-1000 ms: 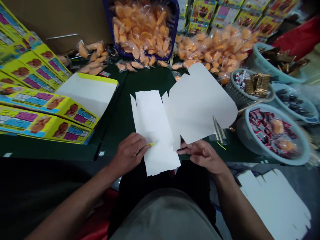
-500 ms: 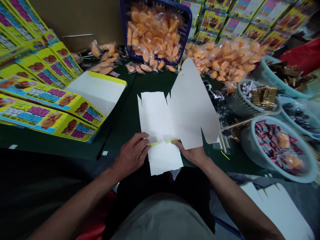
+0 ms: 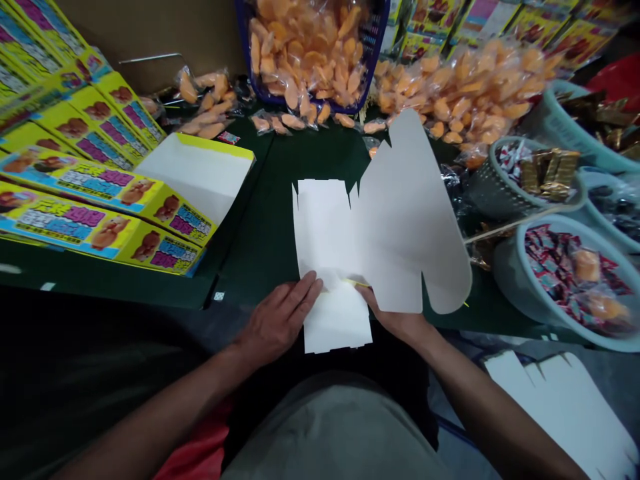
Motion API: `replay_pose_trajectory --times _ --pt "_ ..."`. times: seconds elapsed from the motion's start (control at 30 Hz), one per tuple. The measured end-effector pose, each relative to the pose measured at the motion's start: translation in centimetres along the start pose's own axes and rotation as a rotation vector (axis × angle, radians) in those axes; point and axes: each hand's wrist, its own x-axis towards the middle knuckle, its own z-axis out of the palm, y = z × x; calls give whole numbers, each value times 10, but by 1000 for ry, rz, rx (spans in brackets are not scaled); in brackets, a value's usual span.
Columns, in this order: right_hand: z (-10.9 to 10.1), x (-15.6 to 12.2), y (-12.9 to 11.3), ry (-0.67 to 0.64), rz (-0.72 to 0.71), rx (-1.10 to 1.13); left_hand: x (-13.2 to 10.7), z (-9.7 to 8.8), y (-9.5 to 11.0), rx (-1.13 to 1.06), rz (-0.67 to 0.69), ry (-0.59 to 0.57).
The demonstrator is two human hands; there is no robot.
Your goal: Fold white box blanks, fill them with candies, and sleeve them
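Observation:
A white, unfolded cardboard box blank (image 3: 324, 233) lies before me at the table's near edge, its plain inner side up. A wide shaped panel spreads to its right, and a short flap hangs over the edge toward my lap. My left hand (image 3: 285, 313) grips the blank's left side at the crease, fingers pressed together over the card. On the right, my right hand (image 3: 397, 320) holds the same crease, its fingers partly hidden under the wide panel. A thin yellow strip of the printed side shows at the crease between my hands.
Yellow printed boxes (image 3: 105, 223) stand at left, one with a raised white flap. Behind, a blue basket (image 3: 370, 73) holds bagged orange pieces; more bagged pieces (image 3: 465, 93) lie beside it. Bowls of small packets, including a pale blue bowl (image 3: 510, 287), stand right. More blanks (image 3: 565, 400) lie lower right.
My left hand has slid further over the card, its fingers now lying on top at the crease. The blank and both hands sit slightly further right in view.

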Motion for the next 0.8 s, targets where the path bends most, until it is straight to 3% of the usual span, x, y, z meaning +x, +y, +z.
replay_pose_trajectory --times 0.1,0.2,0.37,0.5,0.67,0.8 --pt "4 3 -4 17 -14 -21 2 -12 5 12 31 -212" --pt "5 5 -6 25 -23 -40 2 -16 7 -12 13 -290" --pt "-13 13 -7 -65 -75 83 5 -6 8 -262 -101 -55" --pt "-39 19 -10 -245 -158 246 18 -3 11 -476 -256 117" --pt "-58 23 -20 -433 -90 390 31 -3 14 -579 -376 151" --pt "-50 20 -29 -315 -72 391 39 -2 15 -609 -448 151"
